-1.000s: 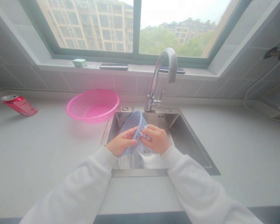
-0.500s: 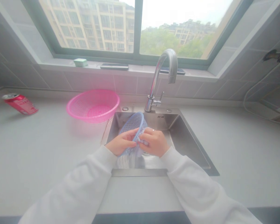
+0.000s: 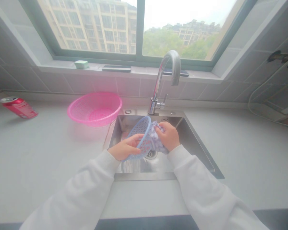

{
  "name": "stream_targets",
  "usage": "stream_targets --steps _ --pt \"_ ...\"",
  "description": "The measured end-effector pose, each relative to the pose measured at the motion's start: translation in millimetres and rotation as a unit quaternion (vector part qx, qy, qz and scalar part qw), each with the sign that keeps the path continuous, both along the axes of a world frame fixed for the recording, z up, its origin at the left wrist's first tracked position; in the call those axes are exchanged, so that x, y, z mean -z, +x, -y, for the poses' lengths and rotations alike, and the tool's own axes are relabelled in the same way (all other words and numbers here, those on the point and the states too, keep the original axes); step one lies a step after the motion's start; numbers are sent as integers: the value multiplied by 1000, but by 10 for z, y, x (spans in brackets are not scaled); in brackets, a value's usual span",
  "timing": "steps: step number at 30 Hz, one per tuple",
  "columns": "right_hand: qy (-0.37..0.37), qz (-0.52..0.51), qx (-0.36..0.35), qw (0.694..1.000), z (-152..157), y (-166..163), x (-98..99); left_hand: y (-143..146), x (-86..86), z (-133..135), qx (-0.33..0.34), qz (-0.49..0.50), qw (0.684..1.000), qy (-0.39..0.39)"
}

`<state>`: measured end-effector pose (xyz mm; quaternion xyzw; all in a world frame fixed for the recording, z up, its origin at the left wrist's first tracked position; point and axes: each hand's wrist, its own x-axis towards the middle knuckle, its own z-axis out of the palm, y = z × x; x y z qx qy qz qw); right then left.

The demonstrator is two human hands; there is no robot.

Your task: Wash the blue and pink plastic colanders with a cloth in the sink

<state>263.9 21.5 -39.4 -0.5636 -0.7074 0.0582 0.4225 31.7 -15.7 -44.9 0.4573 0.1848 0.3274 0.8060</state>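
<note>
One blue basket (image 3: 138, 127) with a perforated wall is tilted on its side at the centre of the frame, inside or just above the sink (image 3: 199, 150). The left hand (image 3: 126, 147) grips its rim, thumb on one side and fingers on the other. This one-sided hold might let the basket pivot or slip if the wall is wet and the other side pushes hard; whether its lower edge rests on the sink floor I cannot tell.

Just right of it, the right hand (image 3: 170, 135) is closed on a bunched, patterned cloth (image 3: 157, 139), which lies against or very near the basket's outer wall. A loose fold could snag in the holes and tug the rim from the left hand, or hang down onto the drain (image 3: 151, 155) below.

Farther out, the faucet (image 3: 176, 68) arches above, well clear unless the basket is lifted sharply. On the surface (image 3: 38, 153), left of centre, a pink basket (image 3: 93, 123) stands beside the sink's edge, where a swinging left elbow might knock it. The red can (image 3: 20, 108), far left, seems safely apart.
</note>
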Motion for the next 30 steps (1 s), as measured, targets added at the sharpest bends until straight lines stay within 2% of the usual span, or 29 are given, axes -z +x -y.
stream_targets --steps 9,15,19,21,25,28,30 --pt "21 -6 -12 1000 61 -57 -19 3 -53 17 -75 -58 994 -60" --pt "49 51 -66 995 119 -129 -13 44 -33 -31 -144 -78 986 -36" --pt "68 96 -127 985 174 -176 -23 55 -42 -44 -97 -33 994 -21" --pt "89 121 -176 973 206 -212 -17 48 -45 -34 -70 -25 997 -24" --pt "126 154 -262 944 263 -285 14 20 -34 -15 -55 -10 998 -37" --pt "109 150 -245 952 251 -282 23 0 -38 -10 -35 -11 999 -23" --pt "71 131 -181 972 193 -236 23 -10 -48 -4 -28 -8 999 -13"
